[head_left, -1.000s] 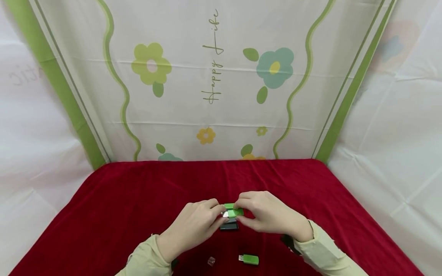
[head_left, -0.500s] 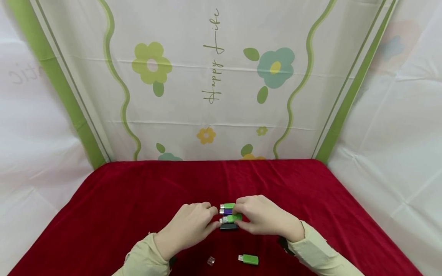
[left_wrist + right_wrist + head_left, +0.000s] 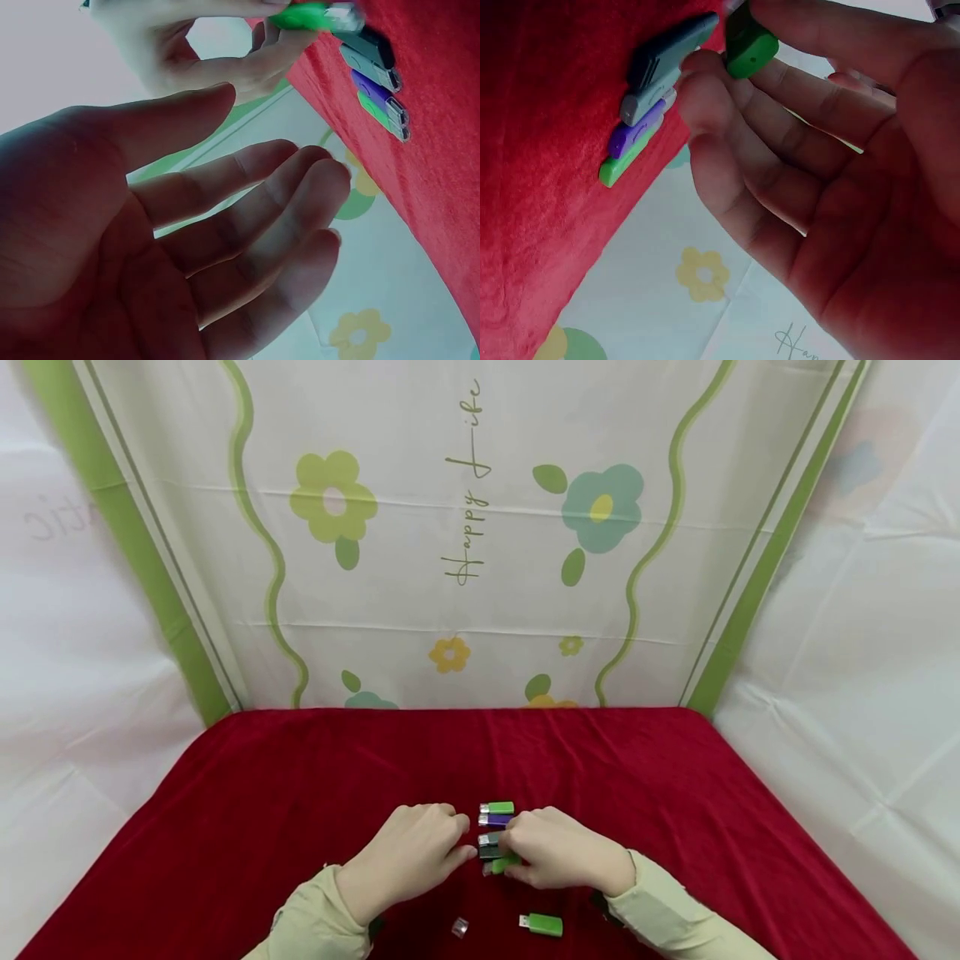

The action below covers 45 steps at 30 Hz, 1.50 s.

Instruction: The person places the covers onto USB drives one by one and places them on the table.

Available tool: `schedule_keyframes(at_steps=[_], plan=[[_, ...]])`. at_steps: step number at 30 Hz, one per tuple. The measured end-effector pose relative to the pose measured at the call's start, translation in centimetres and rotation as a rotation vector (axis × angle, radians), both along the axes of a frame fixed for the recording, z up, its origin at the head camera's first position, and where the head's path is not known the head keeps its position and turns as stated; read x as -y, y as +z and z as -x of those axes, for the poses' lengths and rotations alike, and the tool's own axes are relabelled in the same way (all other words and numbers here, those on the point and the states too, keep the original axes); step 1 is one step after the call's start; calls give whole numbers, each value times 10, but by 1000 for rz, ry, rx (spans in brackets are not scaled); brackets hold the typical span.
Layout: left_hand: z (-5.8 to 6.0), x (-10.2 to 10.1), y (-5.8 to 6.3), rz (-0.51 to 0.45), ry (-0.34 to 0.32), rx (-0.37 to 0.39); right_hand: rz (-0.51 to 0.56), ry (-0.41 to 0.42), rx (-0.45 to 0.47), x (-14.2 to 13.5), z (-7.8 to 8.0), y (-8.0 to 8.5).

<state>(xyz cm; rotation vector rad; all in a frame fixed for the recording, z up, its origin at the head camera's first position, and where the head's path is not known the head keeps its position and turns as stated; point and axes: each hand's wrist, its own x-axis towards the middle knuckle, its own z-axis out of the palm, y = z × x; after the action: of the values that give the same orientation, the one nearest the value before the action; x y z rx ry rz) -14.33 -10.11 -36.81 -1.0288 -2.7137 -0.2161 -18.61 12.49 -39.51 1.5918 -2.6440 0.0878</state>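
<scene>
My right hand [image 3: 558, 850] pinches a green USB stick [image 3: 504, 865] between thumb and fingers; a clear cap covers its metal end in the left wrist view. It is at the near side of a row of sticks on the cloth. From far to near, that row has a green stick [image 3: 500, 807], a purple stick [image 3: 636, 136], a grey stick [image 3: 369, 66] and a black stick [image 3: 671, 52]. Left of the row, my left hand [image 3: 408, 860] holds nothing, its fingers loosely bent and the thumb apart from them.
Nearer the front, an uncapped green USB stick [image 3: 543, 925] lies with its metal plug to the left. A small clear cap [image 3: 460, 927] lies left of it. Red cloth [image 3: 337, 760] covers the table, with printed curtains [image 3: 397, 568] behind and at both sides.
Both hands were at the green stick; my left hand has let go and drawn slightly left. My right hand has carried the stick nearer, past the grey and black sticks.
</scene>
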Motion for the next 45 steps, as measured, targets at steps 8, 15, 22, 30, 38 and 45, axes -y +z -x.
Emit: schedule_keyframes(at_steps=[8,15,22,30,38,45], plan=[[-3,-2,1,33,7,34,6,4,-19,1,1,-7],[-4,-3,0,47,6,22,9,-18,-58,4,0,-9],[-5,-3,-1,43,0,12,-14,-69,-57,-2,-6,4],[-5,-2,-2,46,-3,11,-108,-124,144,-11,-18,22],[-5,-5,-3,53,0,37,-214,-117,142,-8,-28,17],[-5,-7,-5,54,-11,44,-276,-137,220,-5,-29,8]])
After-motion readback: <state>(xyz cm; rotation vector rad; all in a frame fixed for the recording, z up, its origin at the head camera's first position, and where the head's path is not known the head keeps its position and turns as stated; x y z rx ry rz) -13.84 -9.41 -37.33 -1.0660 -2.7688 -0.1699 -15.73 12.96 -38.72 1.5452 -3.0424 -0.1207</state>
